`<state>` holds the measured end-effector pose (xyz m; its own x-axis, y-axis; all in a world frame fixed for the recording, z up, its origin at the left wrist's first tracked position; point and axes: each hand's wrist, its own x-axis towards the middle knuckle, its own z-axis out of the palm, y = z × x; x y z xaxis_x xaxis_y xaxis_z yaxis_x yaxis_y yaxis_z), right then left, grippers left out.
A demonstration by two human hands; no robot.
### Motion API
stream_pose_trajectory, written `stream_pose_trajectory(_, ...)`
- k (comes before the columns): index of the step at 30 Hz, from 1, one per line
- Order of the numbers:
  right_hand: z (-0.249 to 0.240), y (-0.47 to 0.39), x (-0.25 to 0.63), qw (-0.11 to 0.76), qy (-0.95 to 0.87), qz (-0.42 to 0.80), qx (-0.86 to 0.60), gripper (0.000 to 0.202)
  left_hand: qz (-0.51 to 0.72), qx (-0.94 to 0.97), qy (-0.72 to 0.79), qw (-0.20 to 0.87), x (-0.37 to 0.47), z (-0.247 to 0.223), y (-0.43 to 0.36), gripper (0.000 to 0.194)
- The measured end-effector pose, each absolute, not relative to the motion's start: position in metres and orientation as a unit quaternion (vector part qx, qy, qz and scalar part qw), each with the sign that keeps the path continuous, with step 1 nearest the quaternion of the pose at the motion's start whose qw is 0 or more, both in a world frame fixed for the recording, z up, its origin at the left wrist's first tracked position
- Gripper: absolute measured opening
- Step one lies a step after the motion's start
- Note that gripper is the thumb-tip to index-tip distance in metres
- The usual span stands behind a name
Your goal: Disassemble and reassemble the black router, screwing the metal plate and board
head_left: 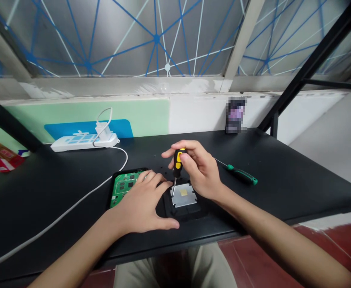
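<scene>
Screwdriver [177,170] is held in R hand [201,170], fingers curled round handle, tip at L edge of metal plate [179,200] on housing [190,211]. Housing should be steadied by L hand [145,204] (spread wide, nothing gripped); shaft kept approx. perp.

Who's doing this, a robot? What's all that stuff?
No, just a person's bare right hand and left hand. This picture comes from a camera on their head, looking forward and down. The right hand's grip is around a yellow-and-black screwdriver, its tip at a silvery plate in a black case. The left hand spreads over part of a green circuit board and reaches that case. Also on the black table: a green-handled screwdriver and a white power strip.
</scene>
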<state>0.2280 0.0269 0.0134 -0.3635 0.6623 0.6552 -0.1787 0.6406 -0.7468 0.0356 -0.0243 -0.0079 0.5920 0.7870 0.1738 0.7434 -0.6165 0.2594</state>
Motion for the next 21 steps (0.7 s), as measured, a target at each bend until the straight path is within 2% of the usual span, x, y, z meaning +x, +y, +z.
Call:
stream_pose_trajectory(3,0.0109,0.0265,0.2256,0.552,-0.721,0.394,-0.145,0.020,0.127,0.891,0.429,0.080,0.0356,-0.0084,-0.0239,0.083)
stream_pose_trajectory(8,0.0106,0.0275,0.2214,0.589,-0.743,0.283,-0.145,0.022,0.113,0.891,0.432,0.084,0.0364,-0.0083,-0.0242,0.085)
stream_pose_trajectory(12,0.0128,0.0217,0.2239,0.556,-0.744,0.336,-0.161,0.023,0.123,0.889,0.430,0.094,0.0363,-0.0080,-0.0249,0.086)
stream_pose_trajectory(15,0.0122,0.0209,0.2256,0.565,-0.739,0.342,-0.130,0.028,0.123,0.886,0.436,0.100,0.0358,-0.0080,-0.0248,0.086)
stream_pose_trajectory(18,0.0121,0.0253,0.2246,0.583,-0.756,0.276,-0.111,0.020,0.114,0.886,0.437,0.105,0.0353,-0.0083,-0.0244,0.088)
stream_pose_trajectory(21,0.0139,0.0285,0.2227,0.598,-0.766,0.195,-0.132,0.022,0.114,0.885,0.439,0.110,0.0350,-0.0084,-0.0243,0.089)
